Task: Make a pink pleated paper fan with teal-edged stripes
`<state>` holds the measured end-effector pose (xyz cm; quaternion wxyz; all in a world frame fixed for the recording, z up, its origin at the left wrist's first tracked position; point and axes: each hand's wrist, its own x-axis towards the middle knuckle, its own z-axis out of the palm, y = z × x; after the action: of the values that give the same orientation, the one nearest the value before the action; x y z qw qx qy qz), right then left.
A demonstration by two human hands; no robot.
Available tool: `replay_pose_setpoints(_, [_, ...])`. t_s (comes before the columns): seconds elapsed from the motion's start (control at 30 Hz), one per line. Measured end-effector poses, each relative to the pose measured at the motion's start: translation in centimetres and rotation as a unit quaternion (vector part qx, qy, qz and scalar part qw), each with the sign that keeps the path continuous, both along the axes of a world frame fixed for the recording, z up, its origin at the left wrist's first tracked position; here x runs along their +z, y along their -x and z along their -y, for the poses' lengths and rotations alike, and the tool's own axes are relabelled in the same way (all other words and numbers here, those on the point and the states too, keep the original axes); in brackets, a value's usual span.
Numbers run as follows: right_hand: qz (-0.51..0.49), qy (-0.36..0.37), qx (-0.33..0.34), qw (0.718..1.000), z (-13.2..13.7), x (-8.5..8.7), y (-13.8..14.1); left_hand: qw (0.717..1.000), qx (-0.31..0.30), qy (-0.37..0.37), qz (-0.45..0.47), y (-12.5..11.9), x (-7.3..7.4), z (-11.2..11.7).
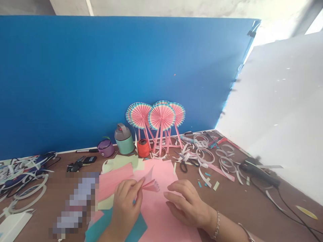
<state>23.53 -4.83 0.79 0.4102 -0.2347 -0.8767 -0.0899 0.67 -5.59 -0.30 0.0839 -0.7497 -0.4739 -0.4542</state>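
My left hand (128,198) is closed on a pleated pink paper (150,185), its thumb and fingers pinching one end while the folds fan out to the right. A small blue bit shows by the left thumb. To the right, my right hand (185,201) is apart from the folded paper, fingers spread and holding nothing. Beneath both hands lie pink sheets (164,168). A teal sheet (140,228) is partly under my left forearm, and pale green sheets (122,162) lie behind.
Several round pink paper fans (162,117) stand against the blue partition (101,74). A green jug (124,141), a red spool (143,148) and a purple pot (105,148) stand near them. Scissors (183,166), tape strips and a black corded tool (259,173) lie to the right.
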Motion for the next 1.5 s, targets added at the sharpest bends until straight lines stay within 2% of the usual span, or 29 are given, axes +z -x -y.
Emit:
replay_pose_setpoints(0.07, [-0.005,-0.033,-0.017,0.999,0.4,0.3,0.3,0.997,0.0,-0.016,-0.079,-0.3,0.3,0.2])
replay_pose_setpoints(0.13, [0.017,-0.026,-0.044,0.999,0.5,0.4,0.7,0.991,-0.022,-0.011,-0.129,-0.8,0.4,0.4])
replay_pose_setpoints(0.27, [0.076,0.056,-0.069,0.993,-0.4,-0.4,1.1,0.98,-0.064,0.011,-0.186,-1.7,-0.1,0.6])
replay_pose_setpoints(0.4, [0.143,0.139,-0.091,0.976,-1.4,-1.5,0.5,0.969,-0.056,0.086,-0.226,-1.5,-0.8,0.3])
replay_pose_setpoints(0.53, [0.182,0.215,-0.099,0.954,-1.7,-1.8,-0.2,0.957,-0.057,0.154,-0.238,-0.7,-1.1,0.2])
replay_pose_setpoints(0.77, [0.152,0.297,-0.082,0.939,-2.1,-1.6,-0.7,0.934,-0.054,0.309,-0.169,0.4,0.0,0.4])
replay_pose_setpoints(0.9, [0.105,0.334,-0.079,0.933,-2.2,-1.6,-0.7,0.927,-0.038,0.358,-0.106,0.6,0.4,0.1])
replay_pose_setpoints(1.07, [0.048,0.403,-0.129,0.905,-2.4,-1.4,-0.6,0.925,-0.02,0.374,-0.057,0.7,0.3,0.1])
replay_pose_setpoints(1.17, [0.036,0.434,-0.137,0.89,-2.7,-1.3,-0.6,0.929,-0.021,0.366,-0.047,0.7,0.3,0.0])
replay_pose_setpoints(1.37, [0.014,0.437,-0.098,0.894,-2.7,-1.4,-0.6,0.932,-0.024,0.36,-0.04,1.0,0.0,-0.2])
replay_pose_setpoints(1.5, [0.009,0.44,-0.099,0.893,-2.5,-1.4,-0.6,0.934,-0.027,0.356,-0.032,1.0,0.0,-0.1])
